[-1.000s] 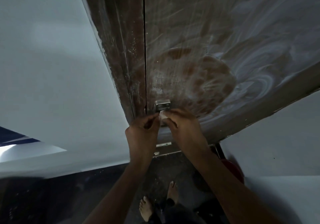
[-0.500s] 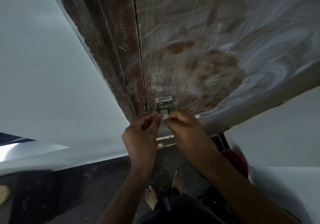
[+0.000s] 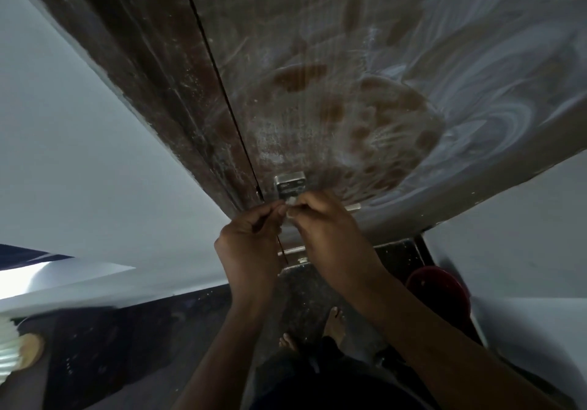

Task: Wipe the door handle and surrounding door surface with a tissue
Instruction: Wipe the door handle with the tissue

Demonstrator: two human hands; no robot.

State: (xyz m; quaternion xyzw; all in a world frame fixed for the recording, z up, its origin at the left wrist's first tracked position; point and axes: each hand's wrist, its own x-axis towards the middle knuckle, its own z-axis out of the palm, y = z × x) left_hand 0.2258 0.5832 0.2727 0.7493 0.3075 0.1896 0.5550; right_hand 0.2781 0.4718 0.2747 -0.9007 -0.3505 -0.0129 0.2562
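Note:
A dark brown wooden door (image 3: 333, 60) fills the upper view, smeared with whitish swirls around a cleaner brown patch. A small metal handle plate (image 3: 289, 182) sits near the door's left edge. Just below it, my left hand (image 3: 249, 244) and my right hand (image 3: 330, 235) meet fingertip to fingertip, pinching a small white wad of tissue (image 3: 290, 201) between them. Most of the tissue is hidden by my fingers. The lever part of the handle shows only as a metal tip (image 3: 354, 208) right of my right hand.
The brown door frame (image 3: 152, 76) runs along the left of the door, with a pale wall (image 3: 63, 139) beyond it. A red tub (image 3: 438, 292) stands on the dark speckled floor (image 3: 301, 298) at the right. My bare feet (image 3: 333, 317) are below.
The view has shifted slightly, with the door seam sliding left. Both hands stay together under the handle plate, still pinching the tissue.

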